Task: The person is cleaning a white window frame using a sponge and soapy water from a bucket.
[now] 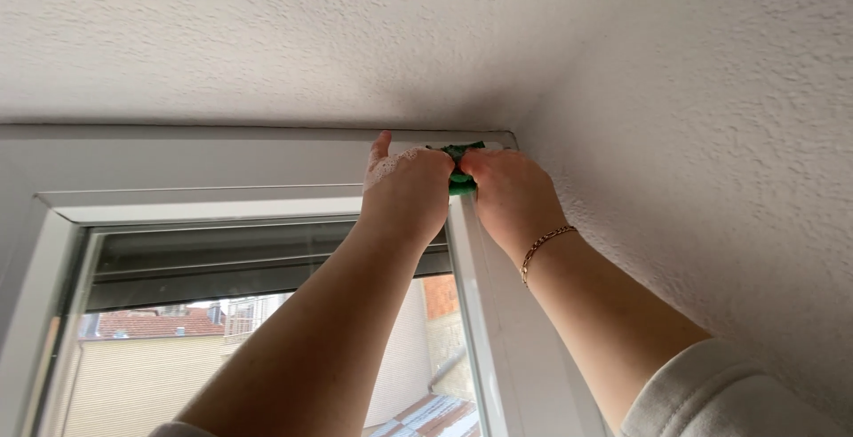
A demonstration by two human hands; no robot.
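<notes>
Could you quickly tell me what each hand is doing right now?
Left hand: closed on white lace fabric.
Right hand: closed on green piece.

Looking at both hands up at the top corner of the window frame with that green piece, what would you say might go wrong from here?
1. The green piece is mostly hidden between the left hand and right hand; it might slip and drop.
2. White lace lies pinched at the left hand and could snag.
3. The bracelet might scrape the rough wall.
</notes>
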